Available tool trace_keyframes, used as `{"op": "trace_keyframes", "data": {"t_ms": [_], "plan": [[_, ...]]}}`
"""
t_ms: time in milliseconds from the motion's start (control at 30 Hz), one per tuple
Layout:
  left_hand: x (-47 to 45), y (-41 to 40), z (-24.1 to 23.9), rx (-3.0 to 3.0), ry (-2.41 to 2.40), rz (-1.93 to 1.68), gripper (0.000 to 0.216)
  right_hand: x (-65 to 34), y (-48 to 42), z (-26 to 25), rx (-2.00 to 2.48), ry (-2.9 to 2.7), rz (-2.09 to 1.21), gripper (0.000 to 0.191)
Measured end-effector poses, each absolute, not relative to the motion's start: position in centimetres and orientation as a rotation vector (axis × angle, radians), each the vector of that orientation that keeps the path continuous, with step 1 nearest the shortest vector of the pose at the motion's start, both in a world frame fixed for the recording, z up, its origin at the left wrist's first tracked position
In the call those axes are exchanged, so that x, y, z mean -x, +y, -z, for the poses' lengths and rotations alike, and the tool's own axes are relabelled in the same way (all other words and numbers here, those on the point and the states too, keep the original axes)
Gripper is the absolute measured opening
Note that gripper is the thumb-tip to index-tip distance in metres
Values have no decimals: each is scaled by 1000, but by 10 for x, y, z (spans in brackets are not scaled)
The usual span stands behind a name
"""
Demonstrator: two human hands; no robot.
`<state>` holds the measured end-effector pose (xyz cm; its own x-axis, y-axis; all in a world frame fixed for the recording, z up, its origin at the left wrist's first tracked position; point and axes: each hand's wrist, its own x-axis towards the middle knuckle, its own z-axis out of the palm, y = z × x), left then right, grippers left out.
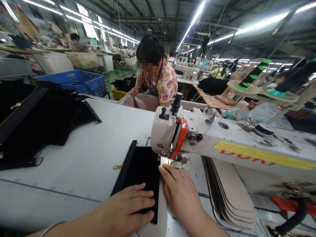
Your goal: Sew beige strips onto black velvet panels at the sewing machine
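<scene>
A black fabric piece (143, 171) with a dark strip along its left edge lies under the sewing machine head (164, 131). Below it is a pale beige panel (161, 210), its edge showing on the right. My left hand (125, 205), with a ring on one finger, lies flat on the black fabric, fingers spread. Close to the presser foot (176, 164), my right hand (182, 189) rests with its fingers stretched over the edge of the pale panel. A small metal zipper pull (118, 167) sticks out at the left of the fabric.
Black pieces (49, 121) are piled on the table's left. Rounded beige panels (232, 191) are stacked under the machine arm. Thread cones (254, 74) stand at the right. Beyond the table, a person (163, 72) bends over beige material (140, 104) near a blue crate (76, 82).
</scene>
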<state>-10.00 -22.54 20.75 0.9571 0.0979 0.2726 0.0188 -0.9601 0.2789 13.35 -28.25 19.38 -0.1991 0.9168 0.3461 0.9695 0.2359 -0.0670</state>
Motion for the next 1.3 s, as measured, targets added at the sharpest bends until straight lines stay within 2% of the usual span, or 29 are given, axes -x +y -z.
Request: {"op": "trace_keyframes", "data": {"t_ms": [100, 300, 800, 1300], "plan": [[100, -221, -196, -2764, 100, -494, 38, -134, -282, -193, 1748, -2212, 252, 52], [96, -208, -198, -2788, 150, -416, 43, -135, -281, -193, 1738, -2230, 228, 51], [73, -169, -196, -2862, 181, -502, 32, -137, -282, -192, 1718, -2240, 213, 46], [47, -136, -193, -2784, 368, -535, 26, -138, -280, -190, 1756, -2242, 189, 51]]}}
